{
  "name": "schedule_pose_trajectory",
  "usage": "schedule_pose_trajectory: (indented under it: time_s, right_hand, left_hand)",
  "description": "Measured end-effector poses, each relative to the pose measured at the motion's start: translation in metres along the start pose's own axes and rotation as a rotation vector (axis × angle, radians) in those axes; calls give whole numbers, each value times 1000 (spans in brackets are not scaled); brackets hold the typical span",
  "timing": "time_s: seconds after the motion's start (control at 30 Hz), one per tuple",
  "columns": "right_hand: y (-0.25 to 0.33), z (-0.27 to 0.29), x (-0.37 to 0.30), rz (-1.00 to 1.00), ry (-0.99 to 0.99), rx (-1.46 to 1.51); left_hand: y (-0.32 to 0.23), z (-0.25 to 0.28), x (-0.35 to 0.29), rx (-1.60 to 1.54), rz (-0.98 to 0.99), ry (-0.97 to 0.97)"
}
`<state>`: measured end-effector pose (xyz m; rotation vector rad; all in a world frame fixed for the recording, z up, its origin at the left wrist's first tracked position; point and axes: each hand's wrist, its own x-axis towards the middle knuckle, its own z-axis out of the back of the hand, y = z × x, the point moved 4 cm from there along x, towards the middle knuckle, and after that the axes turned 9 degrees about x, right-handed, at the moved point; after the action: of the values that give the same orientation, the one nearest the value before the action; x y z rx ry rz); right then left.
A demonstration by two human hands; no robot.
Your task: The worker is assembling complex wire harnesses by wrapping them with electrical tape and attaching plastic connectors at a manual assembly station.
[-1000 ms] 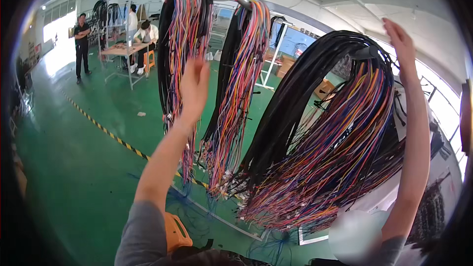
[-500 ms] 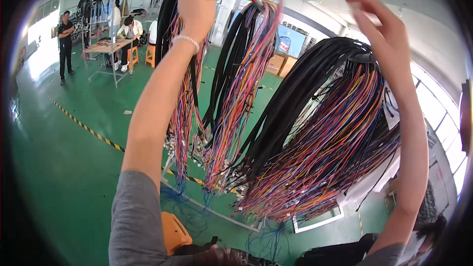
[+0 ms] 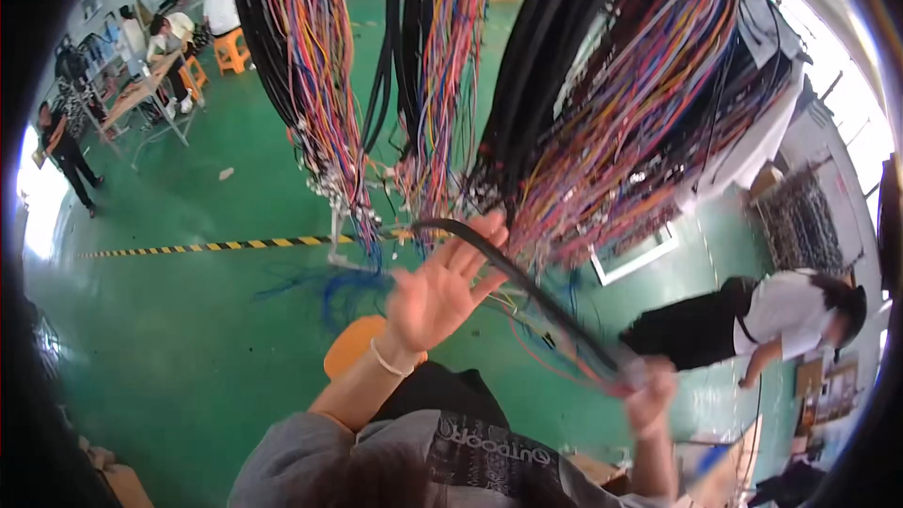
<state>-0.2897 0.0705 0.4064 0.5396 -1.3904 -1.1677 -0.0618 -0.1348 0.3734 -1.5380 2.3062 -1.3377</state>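
A black-sleeved wire harness with a few thin coloured wires stretches in front of my body. My right hand, slightly blurred, is closed around its lower right end. Palm up and fingers spread, my left hand is open beside the other end; the black sleeve passes across its fingertips without being gripped. Ahead hang thick bundles of similar harnesses: a left bundle, a middle bundle and a large right bundle, black sleeves on one side and multicoloured wires on the other.
An orange stool stands close by my left arm. A person in a white top is at the right. Farther left, several people are around a wooden-topped table. Yellow-black tape crosses the green floor, and a white metal frame stands under the right bundle.
Both hands have come down from the top of the hanging bundles to in front of my body, bringing a black harness along. My view has tilted downward.
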Motion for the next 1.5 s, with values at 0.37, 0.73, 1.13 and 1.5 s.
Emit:
schedule_pose_trajectory:
  time_s: [0.37,0.73,1.13,1.5]
  right_hand:
    - [12,-99,-121,-770,-175,817]
    - [113,-126,-421,-348,-981,568]
    - [336,-75,-600,-683,-1838,-882]
    - [303,-70,-701,-661,-2038,-781]
  left_hand:
    - [160,-106,-279,72,901,978]
    - [162,-302,-353,-840,1623,872]
    - [149,-391,-597,137,879,1752]
    - [176,-399,-687,-112,1051,2141]
